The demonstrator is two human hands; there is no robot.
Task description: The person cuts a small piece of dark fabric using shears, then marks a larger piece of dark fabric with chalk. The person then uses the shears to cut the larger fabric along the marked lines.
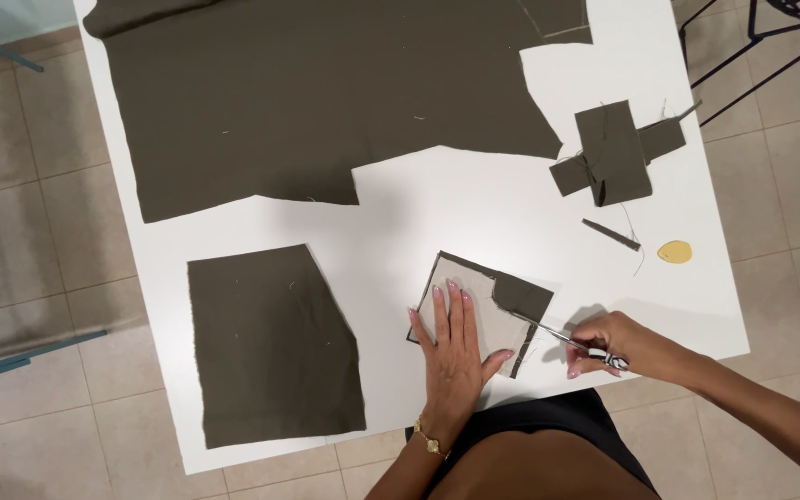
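From the head camera, the left hand point(454, 347) lay flat, fingers spread, pressing a pale template piece point(472, 315) onto a small dark olive fabric piece point(522, 296) near the front edge of the white table point(437, 208). The hand gripped nothing; its palm only held the layers down. The right hand point(608, 344) was closed around the handles of a pair of scissors point(571, 341), whose blades pointed left and reached the right edge of the small fabric piece, just beside the left thumb. How far the blades stood apart could not be made out.

To the left lay a larger cut panel point(270, 347) of the same dark cloth, and across the far side of the table stretched the big fabric length point(326, 88). Further right sat a stack of small cut pieces point(615, 153), a thin fabric strip point(611, 234) and a yellow chalk piece point(675, 251), well apart from both hands.
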